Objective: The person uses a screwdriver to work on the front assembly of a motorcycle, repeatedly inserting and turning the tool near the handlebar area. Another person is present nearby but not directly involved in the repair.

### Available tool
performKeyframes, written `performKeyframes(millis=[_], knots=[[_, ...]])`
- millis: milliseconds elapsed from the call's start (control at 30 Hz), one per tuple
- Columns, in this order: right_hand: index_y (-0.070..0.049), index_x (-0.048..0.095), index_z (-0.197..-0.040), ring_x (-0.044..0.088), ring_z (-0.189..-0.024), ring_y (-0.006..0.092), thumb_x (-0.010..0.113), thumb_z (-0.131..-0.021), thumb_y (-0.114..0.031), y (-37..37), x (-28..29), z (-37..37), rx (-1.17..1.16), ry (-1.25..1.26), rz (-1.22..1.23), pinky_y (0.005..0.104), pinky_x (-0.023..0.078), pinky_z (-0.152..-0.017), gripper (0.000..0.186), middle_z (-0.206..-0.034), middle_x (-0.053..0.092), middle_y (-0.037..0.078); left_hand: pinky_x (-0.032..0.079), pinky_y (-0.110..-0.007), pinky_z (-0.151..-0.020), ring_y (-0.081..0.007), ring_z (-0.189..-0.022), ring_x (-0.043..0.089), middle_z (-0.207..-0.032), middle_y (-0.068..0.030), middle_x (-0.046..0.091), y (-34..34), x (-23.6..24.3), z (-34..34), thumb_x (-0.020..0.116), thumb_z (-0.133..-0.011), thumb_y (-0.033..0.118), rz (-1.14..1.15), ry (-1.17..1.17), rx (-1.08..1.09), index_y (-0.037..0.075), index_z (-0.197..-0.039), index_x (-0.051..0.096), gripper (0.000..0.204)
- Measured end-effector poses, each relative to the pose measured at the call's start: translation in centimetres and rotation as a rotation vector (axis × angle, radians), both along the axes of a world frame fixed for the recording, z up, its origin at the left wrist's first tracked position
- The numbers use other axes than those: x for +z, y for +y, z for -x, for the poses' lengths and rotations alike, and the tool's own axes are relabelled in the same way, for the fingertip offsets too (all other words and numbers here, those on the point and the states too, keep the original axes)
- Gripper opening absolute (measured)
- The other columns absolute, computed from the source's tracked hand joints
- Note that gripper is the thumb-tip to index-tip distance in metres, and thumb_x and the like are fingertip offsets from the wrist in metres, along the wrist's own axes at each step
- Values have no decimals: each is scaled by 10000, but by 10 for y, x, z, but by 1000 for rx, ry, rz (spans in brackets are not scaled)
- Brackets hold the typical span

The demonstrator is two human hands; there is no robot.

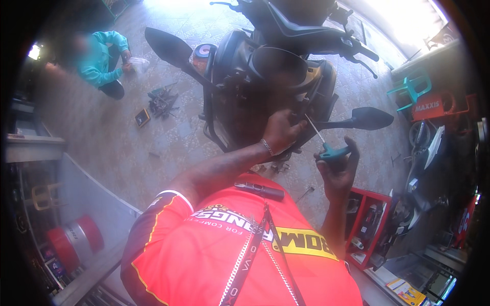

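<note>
Ahead of me is a dark scooter body [235, 109] with mirrors sticking out at both sides, the right one [371, 118] at its right. My left hand [282, 130] is against the fairing, its fingers curled, and what they hold is hidden. My right hand [336, 171] grips the green T-handle [333, 153] of a tool. Its thin metal shaft [314, 127] runs up and left to the fairing beside my left hand; I cannot tell whether the tip is seated.
A co-worker in teal [97, 69] crouches at upper left with a clear bag. Loose parts [161, 104] lie on the floor [163, 140]. At right are green chairs [416, 86], dark parts and a red tool cart [365, 229]; at left, a red-and-silver drum [74, 239].
</note>
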State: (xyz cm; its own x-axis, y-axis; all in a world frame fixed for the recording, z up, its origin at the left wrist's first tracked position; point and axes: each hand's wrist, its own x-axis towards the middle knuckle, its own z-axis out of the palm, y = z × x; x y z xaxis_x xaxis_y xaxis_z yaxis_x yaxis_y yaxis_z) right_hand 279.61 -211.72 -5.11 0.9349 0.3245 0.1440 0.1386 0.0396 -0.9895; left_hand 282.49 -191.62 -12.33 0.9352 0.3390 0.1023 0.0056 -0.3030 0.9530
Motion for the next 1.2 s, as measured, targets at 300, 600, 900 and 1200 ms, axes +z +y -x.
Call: performKeyframes(millis=[300,600,900,1200], knots=[[-32,418,-1434,675,-1141,279,864,-786,-15,-6,-36,-11,-186,-548,391,374,579,-927,787,-1268,642,184,535,-392,-672,-281,-735,710,-843,-185,735,-13,-9,-11,837,-844,288,28,-12,4,-24,-954,745,344],[-78,125,-1554,651,-920,237,562,-958,-6,-11,-65,-15,-517,-450,-98,393,503,-947,742,-1115,639,180,540,-383,-678,-268,-741,723,-838,-182,740,-13,-24,-24,828,-851,274,-54,1,-12,-31,-957,742,335],[-81,464,-1033,475,-711,65,785,-945,-246,9,-132,-49,-404,355,237,247,424,-604,372,-843,496,-22,544,-372,-679,-257,-762,734,-859,-181,747,-13,-22,-25,837,-843,290,61,19,-17,-33,-975,742,362],[-59,431,-1138,604,-814,105,793,-926,-135,40,-168,-91,-406,210,-107,245,517,-695,427,-969,596,41,549,-373,-688,-252,-770,738,-869,-180,750,-20,-32,-30,842,-834,299,31,45,0,-27,-989,741,375]])
